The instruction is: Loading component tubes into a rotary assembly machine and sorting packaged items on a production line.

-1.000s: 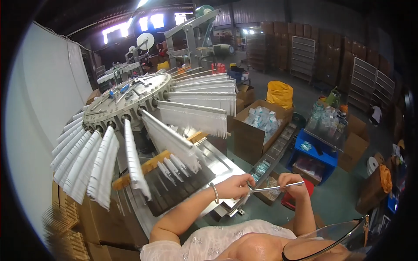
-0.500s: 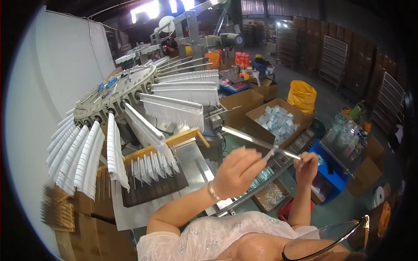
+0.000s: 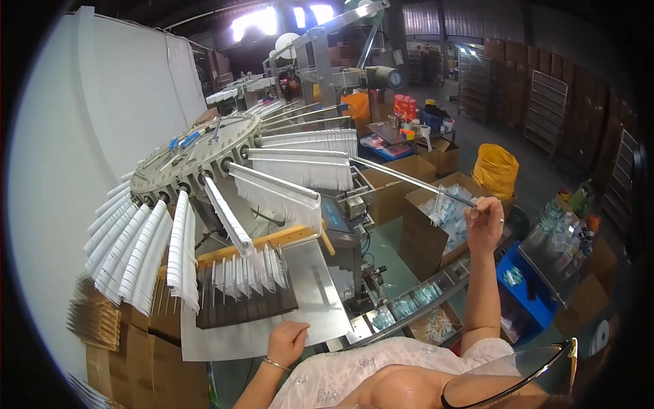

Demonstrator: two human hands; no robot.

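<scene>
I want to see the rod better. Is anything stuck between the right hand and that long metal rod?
No, nothing visible. The right hand grips the end of the metal rod directly, with thin white pieces hanging just beside the fingers. The left hand rests on the metal tray.

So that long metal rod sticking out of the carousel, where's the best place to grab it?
Probably at its free outer end, where the right hand already pinches the rod. Come from below and outside: that end points away from the carousel, while neighbouring arms carry hanging white strips.
</scene>
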